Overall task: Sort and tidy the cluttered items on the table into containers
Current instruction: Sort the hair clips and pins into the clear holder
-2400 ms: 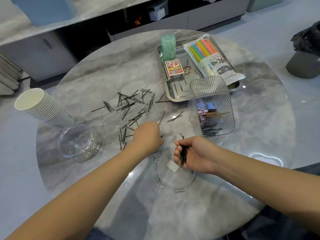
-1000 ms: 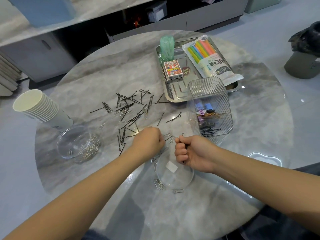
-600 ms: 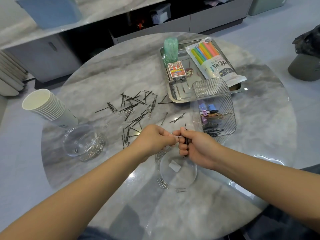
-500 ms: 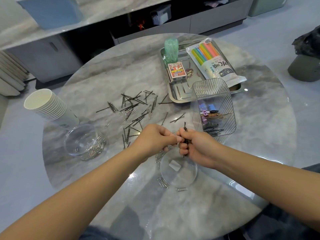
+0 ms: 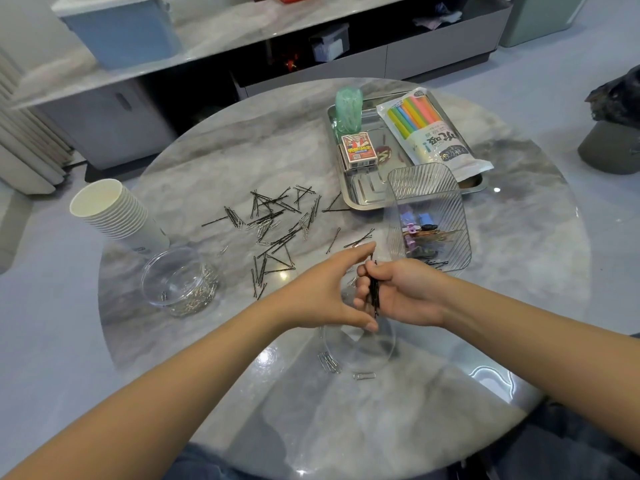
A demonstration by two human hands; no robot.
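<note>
The left hand (image 5: 325,292) is no longer a fist — its fingers are spread, forefinger stretched toward the frame's centre and thumb low, cupped just beside the right hand (image 5: 398,292). Half a second ago its fingertips pinched at the top of the bundle of black hairpins (image 5: 374,292); now they are off it. The right hand has loosened too — the pins, earlier mostly buried in the fist, show along their length, gripped upright between curled fingers and palm.

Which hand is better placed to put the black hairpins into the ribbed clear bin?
Right. The right hand already grips the hairpin bundle and sits just before the ribbed clear bin. The left hand is open, holds nothing, and lies farther from it.
</note>
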